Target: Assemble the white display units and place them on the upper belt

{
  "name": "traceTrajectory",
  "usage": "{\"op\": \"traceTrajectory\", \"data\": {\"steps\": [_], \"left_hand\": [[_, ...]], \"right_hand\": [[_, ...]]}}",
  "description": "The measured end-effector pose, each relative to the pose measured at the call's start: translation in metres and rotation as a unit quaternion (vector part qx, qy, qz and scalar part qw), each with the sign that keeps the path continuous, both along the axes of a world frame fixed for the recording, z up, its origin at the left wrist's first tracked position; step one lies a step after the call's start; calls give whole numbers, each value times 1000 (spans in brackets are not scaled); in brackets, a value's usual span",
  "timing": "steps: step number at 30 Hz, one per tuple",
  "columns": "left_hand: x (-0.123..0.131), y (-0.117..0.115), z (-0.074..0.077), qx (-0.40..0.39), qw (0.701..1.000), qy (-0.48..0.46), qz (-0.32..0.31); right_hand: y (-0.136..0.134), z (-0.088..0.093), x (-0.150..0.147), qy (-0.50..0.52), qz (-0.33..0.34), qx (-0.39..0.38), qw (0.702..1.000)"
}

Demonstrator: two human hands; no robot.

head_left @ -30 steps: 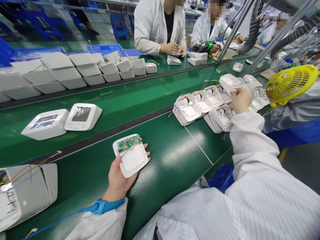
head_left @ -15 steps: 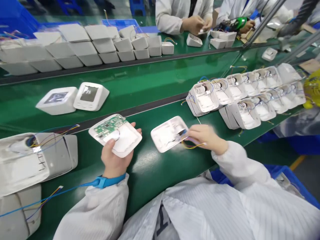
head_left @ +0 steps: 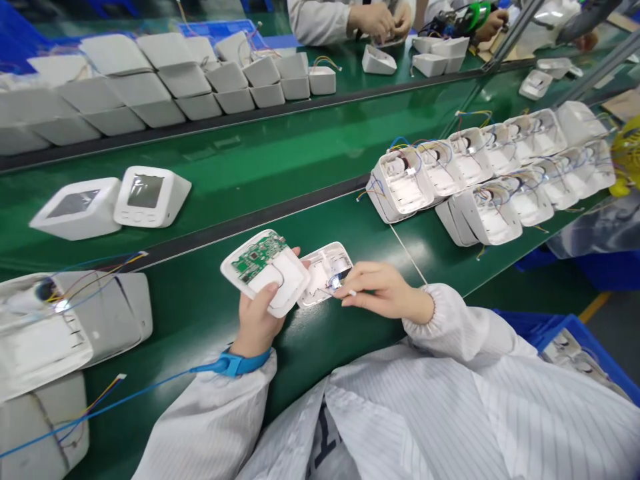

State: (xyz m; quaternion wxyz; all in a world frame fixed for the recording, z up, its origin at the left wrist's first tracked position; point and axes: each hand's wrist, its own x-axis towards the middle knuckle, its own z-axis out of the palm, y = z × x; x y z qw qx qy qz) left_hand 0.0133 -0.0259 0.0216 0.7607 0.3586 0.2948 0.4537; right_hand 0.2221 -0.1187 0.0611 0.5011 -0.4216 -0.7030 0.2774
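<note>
My left hand (head_left: 260, 313) is closed on a white plastic front panel (head_left: 287, 277), thumb on its inner face. A green circuit board (head_left: 260, 257) covers the upper part of that face. Just right of the panel, partly behind it, is an open white housing (head_left: 317, 277) with its hollow side up. My right hand (head_left: 377, 290) pinches a thin wire bundle at the housing's right edge. A small white connector (head_left: 353, 293) shows at the fingertips; most of the wires are hidden. On my left wrist is a blue strap (head_left: 240, 363) with a cord.
Open housings with wires (head_left: 403, 187) stand in rows at right. More housings (head_left: 45, 327) are stacked at left. Beyond the black rail, two assembled units with screens (head_left: 145, 197) lie on the green surface. White shells (head_left: 170, 80) line the far side, where co-workers' hands (head_left: 377, 23) are busy.
My left hand has carried the panel right, up against the housing. My right hand has shifted left, still at the wires, and the yellow wires below it no longer show.
</note>
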Motion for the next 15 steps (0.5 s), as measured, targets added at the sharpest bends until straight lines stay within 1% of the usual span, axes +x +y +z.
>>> {"op": "traceTrajectory", "data": {"steps": [2, 3, 4, 5, 7, 10, 12, 15], "left_hand": [[2, -1, -2, -4, 1000, 2, -11], [2, -2, -3, -5, 1000, 4, -18], [2, -2, -3, -5, 1000, 5, -26], [1, -3, -4, -3, 999, 6, -31], [0, -3, -4, 6, 999, 4, -33], [-2, -3, -4, 11, 999, 4, -31], [-4, -2, -5, 7, 999, 12, -30], [-6, -3, -10, 14, 999, 30, -34]], "right_hand": [[11, 7, -5, 15, -46, -13, 999], [18, 10, -6, 18, -55, -29, 998], [26, 13, -7, 23, -49, -50, 997], [35, 16, -8, 30, -29, -78, 996], [53, 18, -9, 57, 31, -156, 986], [77, 14, -13, 127, 105, -274, 947], [85, 9, -18, 170, 124, -323, 923], [88, 1, -26, 214, 118, -353, 903]]}}
